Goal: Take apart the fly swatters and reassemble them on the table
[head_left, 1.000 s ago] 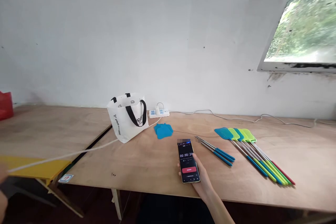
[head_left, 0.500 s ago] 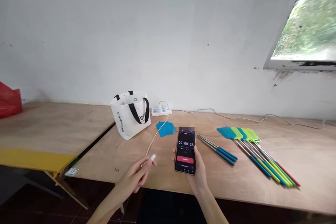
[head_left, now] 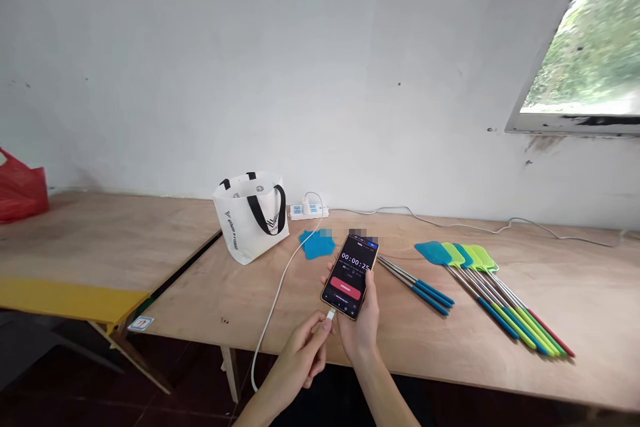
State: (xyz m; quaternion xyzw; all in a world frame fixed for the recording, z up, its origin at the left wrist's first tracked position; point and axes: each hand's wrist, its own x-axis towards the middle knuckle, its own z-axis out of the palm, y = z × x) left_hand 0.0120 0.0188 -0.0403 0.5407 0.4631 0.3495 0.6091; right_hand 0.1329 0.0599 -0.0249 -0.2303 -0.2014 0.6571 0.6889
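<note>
My right hand [head_left: 364, 330] is wrapped round a smartphone [head_left: 351, 277], its lit screen facing me with a timer reading 00:00:25 and a red button. The phone leans with its top to the right. Between thumb and fingers, my left hand [head_left: 307, 350] pinches the white plug of a charging cable [head_left: 273, 303]. The plug's tip is at the phone's bottom edge; whether it is inside the port I cannot tell. From there the cable loops down past the table edge and back up to a white power strip [head_left: 309, 211] by the wall.
A white tote bag [head_left: 245, 230] with black handles stands left of blue swatter heads [head_left: 317, 245]. Right of the phone lie metal rods with blue grips [head_left: 417, 287] and a row of several fly swatters [head_left: 493, 300]. A red plastic bag [head_left: 23, 190] sits far left.
My left hand has carried the cable plug rightward and down to the phone's bottom edge. The phone has tilted, its top swinging right. The cable now hangs in a wider loop.
</note>
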